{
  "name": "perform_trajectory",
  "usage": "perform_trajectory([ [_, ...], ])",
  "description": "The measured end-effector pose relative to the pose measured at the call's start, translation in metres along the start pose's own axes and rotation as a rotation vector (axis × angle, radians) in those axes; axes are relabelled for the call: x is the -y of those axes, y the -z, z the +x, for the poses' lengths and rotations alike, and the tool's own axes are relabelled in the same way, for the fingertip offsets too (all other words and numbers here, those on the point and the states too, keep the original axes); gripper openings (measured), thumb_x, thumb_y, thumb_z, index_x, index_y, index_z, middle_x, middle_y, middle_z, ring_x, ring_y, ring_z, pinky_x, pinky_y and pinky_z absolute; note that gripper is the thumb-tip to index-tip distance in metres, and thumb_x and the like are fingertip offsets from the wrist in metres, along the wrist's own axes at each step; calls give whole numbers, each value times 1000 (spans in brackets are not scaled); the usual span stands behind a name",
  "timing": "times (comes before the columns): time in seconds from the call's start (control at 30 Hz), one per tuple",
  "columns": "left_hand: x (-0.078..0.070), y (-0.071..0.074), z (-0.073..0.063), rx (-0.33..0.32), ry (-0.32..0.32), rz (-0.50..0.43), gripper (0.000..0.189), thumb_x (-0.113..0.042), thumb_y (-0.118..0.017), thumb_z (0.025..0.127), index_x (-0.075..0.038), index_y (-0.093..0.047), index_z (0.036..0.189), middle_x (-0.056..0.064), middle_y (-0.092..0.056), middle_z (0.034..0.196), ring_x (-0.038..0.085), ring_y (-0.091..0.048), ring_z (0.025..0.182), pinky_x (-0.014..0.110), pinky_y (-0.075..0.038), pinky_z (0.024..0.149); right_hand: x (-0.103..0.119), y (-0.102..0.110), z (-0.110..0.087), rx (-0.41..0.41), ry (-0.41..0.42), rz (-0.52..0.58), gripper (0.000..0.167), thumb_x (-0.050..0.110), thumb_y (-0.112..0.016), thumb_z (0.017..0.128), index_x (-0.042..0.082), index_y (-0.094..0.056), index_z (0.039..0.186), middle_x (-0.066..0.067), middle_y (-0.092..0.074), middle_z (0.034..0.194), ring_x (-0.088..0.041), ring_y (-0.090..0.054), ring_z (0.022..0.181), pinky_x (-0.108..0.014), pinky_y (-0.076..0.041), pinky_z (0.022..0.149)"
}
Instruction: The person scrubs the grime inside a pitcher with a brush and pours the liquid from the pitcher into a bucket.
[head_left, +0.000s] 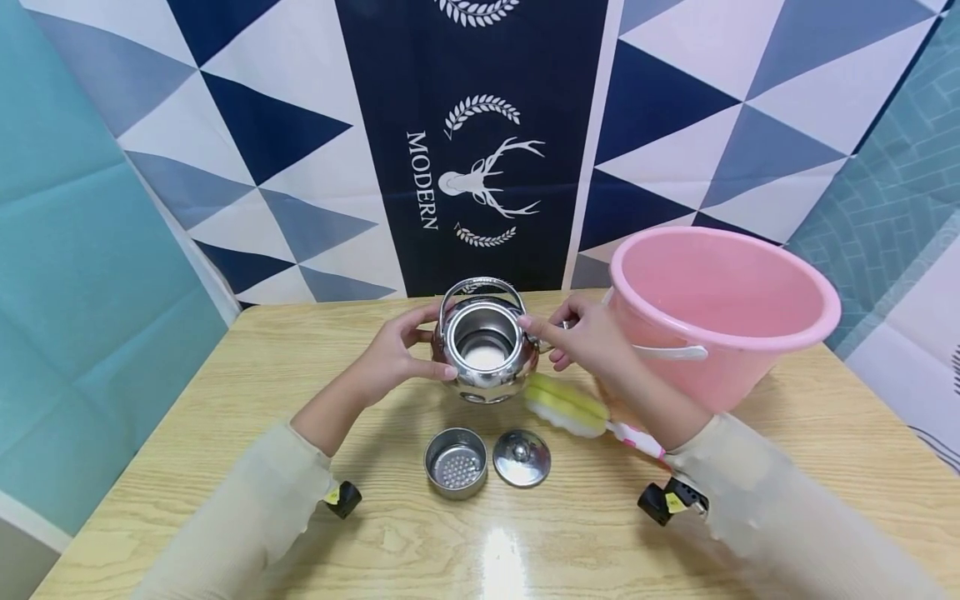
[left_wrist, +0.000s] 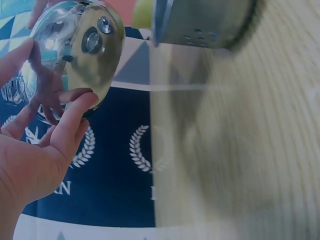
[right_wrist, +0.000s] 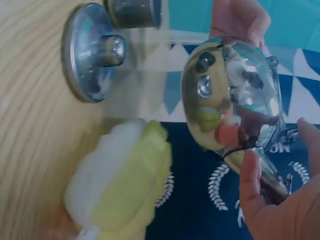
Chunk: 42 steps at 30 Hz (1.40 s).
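A shiny steel teapot with no lid on it is held up over the far part of the table, its round mouth facing the head camera. The left hand grips its rounded body from the left, thumb in front. From the right, the right hand pinches the spout side; in the right wrist view the fingers lie around the spout. The hoop handle stands up at the back. Below the teapot, a perforated strainer basket and a knobbed lid lie on the table.
A yellow and white sponge brush with a pink and white handle lies under the right forearm. Right of it stands a large pink bucket with a white bail. Patterned cloth hangs behind the wooden table.
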<state>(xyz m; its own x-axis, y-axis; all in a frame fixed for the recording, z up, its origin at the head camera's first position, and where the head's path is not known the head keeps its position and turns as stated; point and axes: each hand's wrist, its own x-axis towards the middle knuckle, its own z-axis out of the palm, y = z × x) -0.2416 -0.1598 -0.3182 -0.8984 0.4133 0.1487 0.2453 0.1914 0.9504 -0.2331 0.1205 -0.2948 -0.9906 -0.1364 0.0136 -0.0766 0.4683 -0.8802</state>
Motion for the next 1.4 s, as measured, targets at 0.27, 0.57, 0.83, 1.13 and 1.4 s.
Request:
perform_trajectory([
  [0.27,17,4,-3,9,120,-159,80,4,-77,76,-14,-45,146,10,-40,144,30,-50,114,43,-57,80,-13,-6,9,91,-95,299,49,31,-71,90,-8,-52,115,-17,-60,103,-21,-66,77,-34,-58,77],
  [0.57,31,5,-3,2,193,-256,78,8,-74,77,-10,-43,147,14,-39,144,26,-53,106,39,-59,73,-36,-14,12,188,-55,479,47,-10,-68,81,-11,-47,123,-14,-55,107,-15,-63,85,-29,-56,83],
  [0.83,35,4,0,-4,245,-265,77,7,-73,79,-11,-42,147,14,-38,146,24,-59,101,38,-59,73,-43,-21,17,185,-82,561,51,-15,-65,80,-13,-43,127,-7,-57,101,-13,-61,86,-26,-55,83],
  [1.13,42,2,7,21,290,-275,75,6,-72,81,-11,-40,147,14,-34,149,27,-59,103,41,-59,77,-42,-22,20,174,-160,561,42,-17,-60,82,-16,-42,120,-18,-53,108,-15,-64,86,-30,-54,89],
  [1.4,48,0,12,21,330,-279,76,5,-73,81,-11,-40,147,16,-33,150,30,-59,102,41,-59,75,-45,-22,25,169,-203,518,42,-15,-61,84,-15,-42,121,-16,-55,105,-13,-65,85,-27,-54,87],
])
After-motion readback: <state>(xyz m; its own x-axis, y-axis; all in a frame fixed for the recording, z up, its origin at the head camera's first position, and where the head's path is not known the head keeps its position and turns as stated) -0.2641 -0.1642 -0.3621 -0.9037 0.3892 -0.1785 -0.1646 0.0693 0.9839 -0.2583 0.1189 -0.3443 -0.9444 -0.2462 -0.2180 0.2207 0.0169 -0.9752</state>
